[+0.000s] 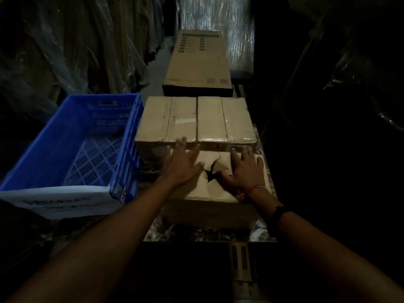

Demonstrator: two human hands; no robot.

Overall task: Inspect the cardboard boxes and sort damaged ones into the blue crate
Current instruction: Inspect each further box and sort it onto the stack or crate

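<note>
A small cardboard box (215,194) lies nearest me, its top torn open in a dark jagged hole at the middle. My left hand (182,164) rests flat on the left part of its top, fingers straight and spread. On the right part, my right hand (246,171) lies flat too, thumb next to the tear. Behind it stand two taped cardboard boxes side by side, a left box (168,119) and a right box (225,119). The blue crate (122,149) sits to the left and holds nothing.
A long printed carton (197,62) lies farther back along the same line. Plastic-wrapped goods (65,40) hang on the left and shrink-wrapped stock (236,29) stands at the back. The right side is dark. A white label (59,202) covers the crate's near wall.
</note>
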